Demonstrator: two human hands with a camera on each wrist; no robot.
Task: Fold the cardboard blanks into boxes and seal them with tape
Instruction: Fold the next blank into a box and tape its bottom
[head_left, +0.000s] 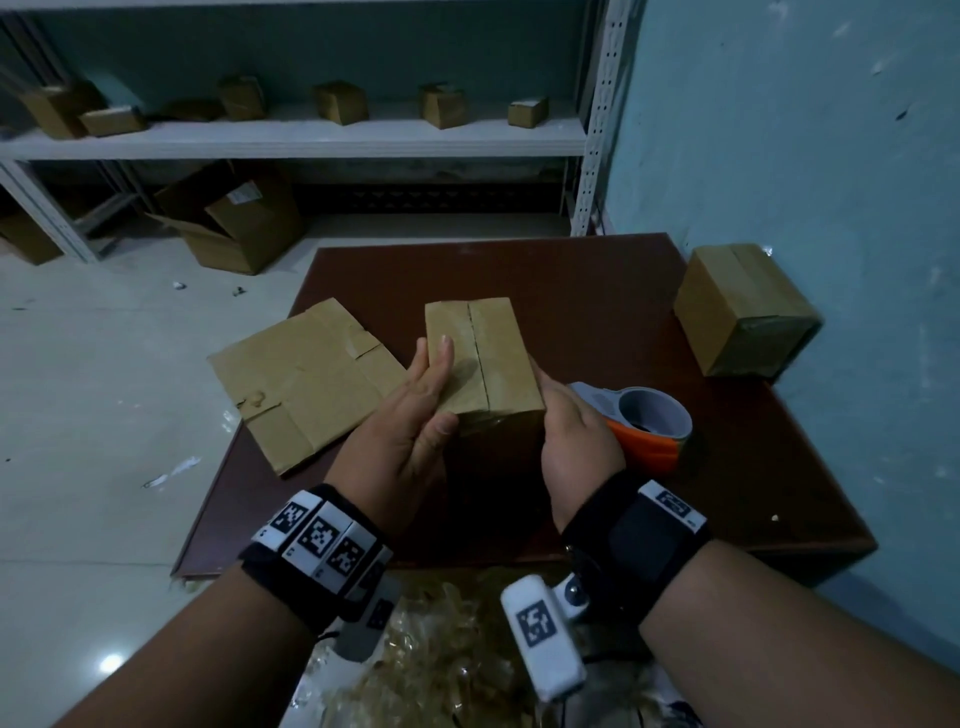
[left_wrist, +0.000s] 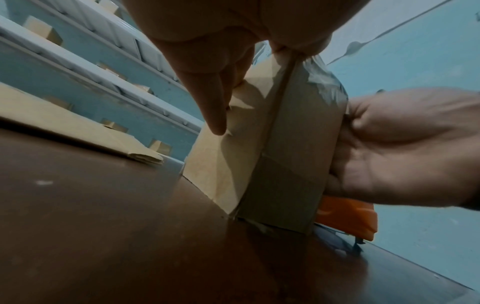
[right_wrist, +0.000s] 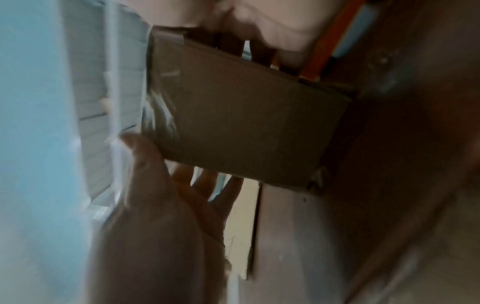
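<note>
A dark brown table (head_left: 597, 291) holds everything. On its left part lies a flat cardboard blank (head_left: 301, 384), and a finished box (head_left: 743, 312) sits on its far right corner. In the middle stands the box (head_left: 483, 358) being made, upright, tall side up, with its top flaps shut and the seam running away from the person. The left hand (head_left: 415, 415) lies flat against its left side with straight fingers. The right hand (head_left: 576, 441) curls round its right side. Only the left wrist view shows clear tape (left_wrist: 324, 82) over the top edge. Behind the right hand sits an orange tape dispenser (head_left: 644, 426). The right wrist view is blurry, so the right fingertips may be out of sight behind the box.
</note>
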